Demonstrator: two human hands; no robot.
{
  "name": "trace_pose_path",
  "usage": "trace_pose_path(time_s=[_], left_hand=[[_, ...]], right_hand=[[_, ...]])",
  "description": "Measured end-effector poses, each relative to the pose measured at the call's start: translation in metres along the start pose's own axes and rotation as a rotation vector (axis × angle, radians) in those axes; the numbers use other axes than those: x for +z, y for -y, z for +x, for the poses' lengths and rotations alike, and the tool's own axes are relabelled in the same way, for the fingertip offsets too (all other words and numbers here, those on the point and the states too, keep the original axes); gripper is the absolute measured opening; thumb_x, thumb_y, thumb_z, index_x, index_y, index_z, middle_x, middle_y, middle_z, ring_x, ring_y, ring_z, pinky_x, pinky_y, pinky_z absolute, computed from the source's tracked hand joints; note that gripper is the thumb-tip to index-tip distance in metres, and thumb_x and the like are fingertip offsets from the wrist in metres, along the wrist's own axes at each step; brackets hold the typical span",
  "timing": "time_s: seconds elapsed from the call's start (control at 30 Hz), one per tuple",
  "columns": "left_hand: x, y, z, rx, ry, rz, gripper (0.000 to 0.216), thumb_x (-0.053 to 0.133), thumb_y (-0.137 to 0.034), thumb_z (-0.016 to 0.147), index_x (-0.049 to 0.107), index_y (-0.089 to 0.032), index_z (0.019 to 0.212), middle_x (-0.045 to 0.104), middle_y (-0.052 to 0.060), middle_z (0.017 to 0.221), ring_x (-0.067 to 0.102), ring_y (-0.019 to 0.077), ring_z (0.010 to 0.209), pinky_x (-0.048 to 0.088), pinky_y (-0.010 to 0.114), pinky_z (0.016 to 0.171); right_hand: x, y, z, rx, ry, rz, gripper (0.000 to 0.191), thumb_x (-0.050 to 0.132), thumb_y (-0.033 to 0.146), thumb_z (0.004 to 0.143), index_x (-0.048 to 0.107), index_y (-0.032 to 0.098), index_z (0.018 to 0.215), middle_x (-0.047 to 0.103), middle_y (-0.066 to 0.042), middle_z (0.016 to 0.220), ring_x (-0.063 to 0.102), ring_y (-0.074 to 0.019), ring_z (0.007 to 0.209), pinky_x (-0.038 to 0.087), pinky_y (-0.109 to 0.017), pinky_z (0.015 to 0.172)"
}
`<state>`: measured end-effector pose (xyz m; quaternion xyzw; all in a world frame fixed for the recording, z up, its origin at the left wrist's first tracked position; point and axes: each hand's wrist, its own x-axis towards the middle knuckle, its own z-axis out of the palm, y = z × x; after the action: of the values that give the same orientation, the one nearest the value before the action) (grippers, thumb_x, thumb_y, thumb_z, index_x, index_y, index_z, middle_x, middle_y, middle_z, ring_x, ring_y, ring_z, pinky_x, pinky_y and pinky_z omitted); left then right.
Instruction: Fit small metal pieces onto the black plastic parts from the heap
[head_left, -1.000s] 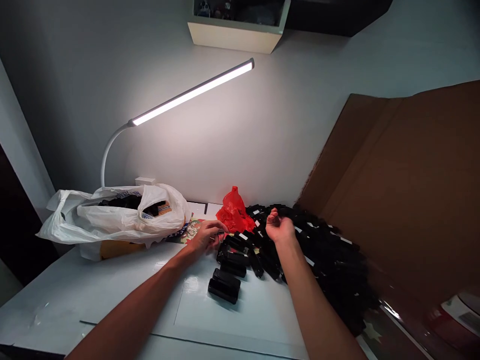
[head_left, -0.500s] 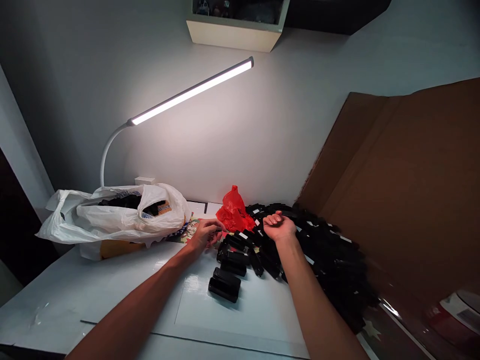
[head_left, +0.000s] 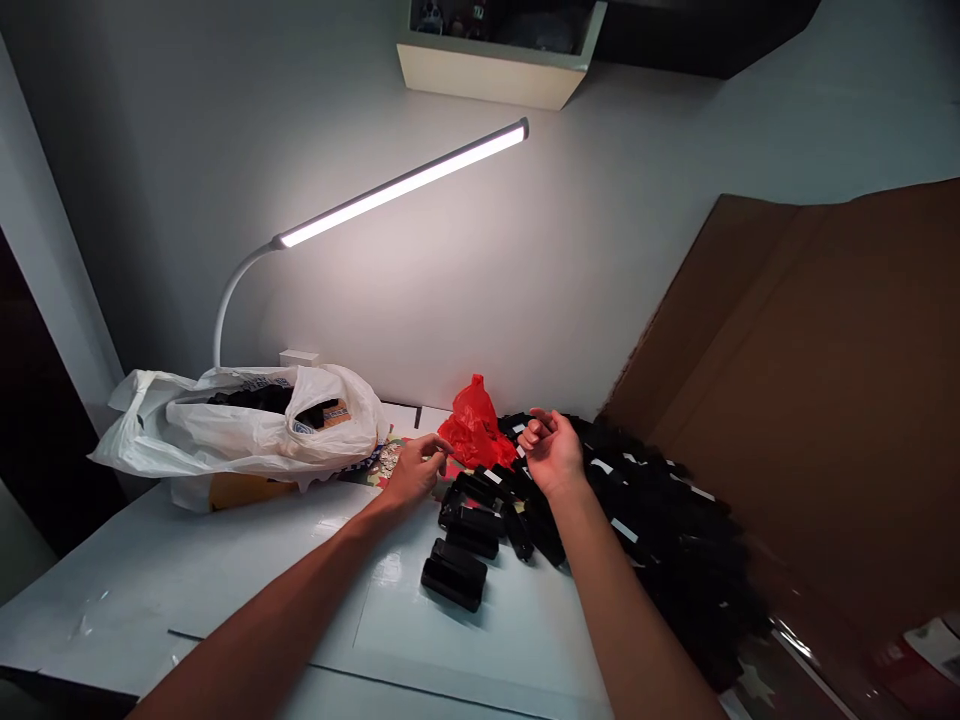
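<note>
My left hand (head_left: 417,470) hovers over the back of the white tabletop. Its thumb and fingers are pinched together, and whatever is between them is too small to make out. My right hand (head_left: 553,452) is held above a pile of black plastic cases, wrist turned so the palm faces me. Its fingers are curled in, hiding anything inside. Between my forearms a black case (head_left: 454,574) lies by itself on the table. Just behind it rests another black case (head_left: 474,530), at the near edge of the heap. A crumpled red plastic bag (head_left: 475,425) sits behind both hands.
At the left lies a white plastic bag (head_left: 247,440) with dark items inside. A lit desk lamp (head_left: 405,185) arches over the table (head_left: 285,560). The heap of black cases (head_left: 660,530) spreads right, against a large cardboard sheet (head_left: 817,380). A shelf (head_left: 491,75) hangs above.
The whole view has shifted slightly. My right hand has turned a little, its fingers lifting and loosening somewhat. My left hand stays pinched in about the same place. The black cases have not moved.
</note>
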<state>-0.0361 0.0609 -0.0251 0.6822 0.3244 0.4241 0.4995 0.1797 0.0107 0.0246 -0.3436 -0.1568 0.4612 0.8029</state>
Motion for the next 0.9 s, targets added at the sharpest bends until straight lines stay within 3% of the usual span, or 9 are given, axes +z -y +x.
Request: trace_pose_path(time_s=[0.13,0.23,0.4,0.5,0.6,0.77,0.9], left_hand=[[0.003,0.008,-0.002,0.141,-0.012,0.19,0.018,0.056,-0.023,0.078,0.071,-0.018,0.087,0.071,0.002,0.084,0.059,0.0135,0.071,0.045,0.024,0.065],[0.004,0.013,-0.004,0.13,0.044,0.252,0.021,0.056,-0.019,0.08,0.072,-0.019,0.093,0.07,0.0,0.081,0.058,0.0133,0.067,0.043,0.025,0.063],[0.004,0.011,-0.007,0.157,0.156,0.32,0.027,0.059,-0.022,0.085,0.074,-0.019,0.106,0.071,0.002,0.09,0.06,0.0159,0.075,0.046,0.027,0.07],[0.003,0.005,-0.01,0.259,0.244,0.363,0.027,0.064,-0.021,0.083,0.076,-0.021,0.107,0.071,0.005,0.108,0.062,0.0206,0.095,0.05,0.031,0.084],[0.003,-0.002,-0.014,0.332,0.323,0.406,0.028,0.068,-0.021,0.083,0.077,-0.023,0.11,0.068,0.008,0.115,0.059,0.0254,0.113,0.05,0.036,0.096],[0.003,-0.007,-0.019,0.329,0.369,0.48,0.031,0.067,-0.02,0.085,0.078,-0.022,0.114,0.064,0.009,0.115,0.057,0.0271,0.116,0.049,0.04,0.1],[0.004,-0.003,-0.019,0.302,0.331,0.453,0.029,0.063,-0.016,0.084,0.078,-0.022,0.108,0.064,0.008,0.111,0.058,0.0257,0.112,0.05,0.038,0.097]], right_hand=[[0.003,-0.005,-0.003,-0.074,0.129,-0.252,0.031,0.076,0.044,0.083,0.064,0.017,0.073,0.056,0.005,0.052,0.045,-0.0075,0.039,0.035,-0.02,0.039],[0.005,-0.012,-0.007,-0.088,0.292,-0.56,0.045,0.088,0.055,0.066,0.068,0.015,0.071,0.064,0.001,0.055,0.051,-0.0095,0.038,0.032,-0.02,0.035],[0.009,-0.027,-0.013,-0.095,0.496,-0.975,0.052,0.079,0.065,0.074,0.074,0.014,0.068,0.069,-0.005,0.056,0.055,-0.0119,0.037,0.032,-0.021,0.036],[0.019,-0.025,-0.013,-0.266,0.362,-0.987,0.062,0.067,0.073,0.083,0.071,0.015,0.062,0.067,-0.006,0.053,0.053,-0.0116,0.036,0.039,-0.023,0.039],[0.034,-0.005,-0.015,-0.405,0.228,-0.851,0.07,0.059,0.081,0.086,0.068,0.016,0.06,0.064,-0.005,0.05,0.05,-0.0111,0.034,0.038,-0.024,0.038],[0.044,0.044,-0.037,-0.46,0.307,-0.804,0.065,0.066,0.077,0.084,0.071,0.015,0.066,0.064,-0.004,0.052,0.05,-0.0106,0.036,0.031,-0.022,0.036],[0.031,0.057,-0.051,-0.458,0.4,-0.846,0.059,0.068,0.071,0.087,0.073,0.015,0.071,0.064,-0.004,0.054,0.051,-0.0105,0.039,0.031,-0.022,0.037]])
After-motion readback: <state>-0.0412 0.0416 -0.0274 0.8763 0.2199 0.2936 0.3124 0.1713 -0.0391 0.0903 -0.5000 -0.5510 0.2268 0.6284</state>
